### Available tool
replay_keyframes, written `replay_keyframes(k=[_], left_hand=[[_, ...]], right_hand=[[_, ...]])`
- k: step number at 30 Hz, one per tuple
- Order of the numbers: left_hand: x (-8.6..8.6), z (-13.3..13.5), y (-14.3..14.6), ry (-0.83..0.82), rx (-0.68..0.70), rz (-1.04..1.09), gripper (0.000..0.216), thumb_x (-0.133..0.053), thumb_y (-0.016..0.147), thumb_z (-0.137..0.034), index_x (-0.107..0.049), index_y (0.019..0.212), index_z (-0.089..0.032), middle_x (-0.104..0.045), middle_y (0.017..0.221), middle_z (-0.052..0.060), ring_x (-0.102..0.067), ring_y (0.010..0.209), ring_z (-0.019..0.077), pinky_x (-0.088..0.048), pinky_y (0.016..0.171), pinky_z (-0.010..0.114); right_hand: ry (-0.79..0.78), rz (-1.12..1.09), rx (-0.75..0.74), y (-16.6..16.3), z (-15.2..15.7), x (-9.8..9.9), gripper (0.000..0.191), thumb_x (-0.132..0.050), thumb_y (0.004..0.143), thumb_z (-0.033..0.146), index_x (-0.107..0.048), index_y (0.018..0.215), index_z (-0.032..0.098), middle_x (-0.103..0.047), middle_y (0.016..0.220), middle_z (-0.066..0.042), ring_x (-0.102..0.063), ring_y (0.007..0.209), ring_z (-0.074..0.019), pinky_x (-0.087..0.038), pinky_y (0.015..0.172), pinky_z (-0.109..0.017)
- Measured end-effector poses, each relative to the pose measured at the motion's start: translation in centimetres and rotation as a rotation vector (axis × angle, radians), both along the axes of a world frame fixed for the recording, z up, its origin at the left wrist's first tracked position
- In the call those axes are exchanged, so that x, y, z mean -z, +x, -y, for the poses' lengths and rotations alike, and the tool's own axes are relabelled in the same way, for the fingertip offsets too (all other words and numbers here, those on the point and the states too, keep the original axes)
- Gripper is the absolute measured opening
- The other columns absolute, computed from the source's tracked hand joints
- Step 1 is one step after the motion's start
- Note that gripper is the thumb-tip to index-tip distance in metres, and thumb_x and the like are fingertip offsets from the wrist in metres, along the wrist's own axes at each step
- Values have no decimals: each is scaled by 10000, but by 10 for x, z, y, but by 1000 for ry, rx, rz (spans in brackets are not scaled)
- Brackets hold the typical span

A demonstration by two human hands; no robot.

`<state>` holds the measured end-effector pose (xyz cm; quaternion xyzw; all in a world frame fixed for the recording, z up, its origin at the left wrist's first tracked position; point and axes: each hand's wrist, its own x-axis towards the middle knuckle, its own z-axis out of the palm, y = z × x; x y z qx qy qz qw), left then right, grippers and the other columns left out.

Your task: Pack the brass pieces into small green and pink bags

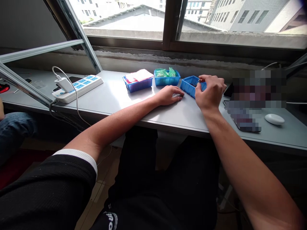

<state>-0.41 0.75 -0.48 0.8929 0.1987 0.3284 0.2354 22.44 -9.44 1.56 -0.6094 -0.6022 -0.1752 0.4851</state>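
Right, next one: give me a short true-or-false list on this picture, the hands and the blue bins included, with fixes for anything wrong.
1. The right hand is at the rightmost blue bin. True.
2. The left hand is inside the middle blue bin. False: the left hand lies on the table, in front of the bins.
3. Green bags fill the leftmost blue bin. False: they are in the middle one; the leftmost holds pink and white sheets.
4. A white charger is plugged into the power strip. True.
5. The power strip stands right of the bins. False: it is left of them.
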Motion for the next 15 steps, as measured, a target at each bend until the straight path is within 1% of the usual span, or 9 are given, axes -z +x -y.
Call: replay_keyframes(k=[2, 5, 8, 11, 13, 15], left_hand=[[1, -1, 0, -27, -34, 5, 363, -890, 1010, -146, -1059, 1308, -267, -1004, 1400, 107, -942, 1321, 332, -683, 1291, 461], [3, -3, 0, -64, -80, 40, 288, -915, 986, -149, -1067, 1191, -284, -1015, 1280, 73, -937, 1197, 299, -692, 1202, 421], [4, -4, 0, -91, -79, 76, 248, -939, 939, -134, -1052, 1102, -282, -1006, 1144, 46, -919, 1084, 277, -698, 1108, 401], [6, -6, 0, -112, -37, 145, 259, -895, 911, -85, -1018, 1062, -254, -986, 1060, 39, -900, 1007, 253, -689, 1037, 386], [7, -10, 0, -129, -28, 216, 205, -879, 942, -107, -989, 1064, -229, -974, 1064, 50, -890, 1012, 240, -674, 1025, 381], [8, -15, 1, -205, 3, 318, 147, -901, 985, -170, -956, 1117, -203, -972, 1128, 71, -895, 1075, 237, -675, 1054, 385]], right_hand=[[-21, -17, 64, 5, -4, 6, 403, -754, 1035, 117, -883, 1381, 280, -890, 1444, -223, -746, 1496, -553, -533, 1356, -871], [-15, 2, 19, 5, -6, 8, 378, -745, 1039, 141, -873, 1356, 301, -887, 1450, -216, -728, 1498, -547, -553, 1347, -860], [-23, 61, -111, -3, 0, 1, 285, -700, 1084, 169, -850, 1263, 333, -899, 1372, -185, -760, 1448, -514, -601, 1337, -791], [-46, 105, -255, -15, 7, -5, 272, -654, 1082, 143, -822, 1195, 324, -898, 1273, -161, -820, 1331, -458, -666, 1276, -683], [-92, 129, -325, -21, 8, -6, 288, -638, 1069, 127, -819, 1188, 316, -902, 1231, -143, -851, 1234, -423, -701, 1196, -623], [-122, 137, -367, -24, 8, -4, 312, -636, 1065, 127, -841, 1227, 298, -909, 1210, -143, -866, 1151, -403, -719, 1130, -590]])
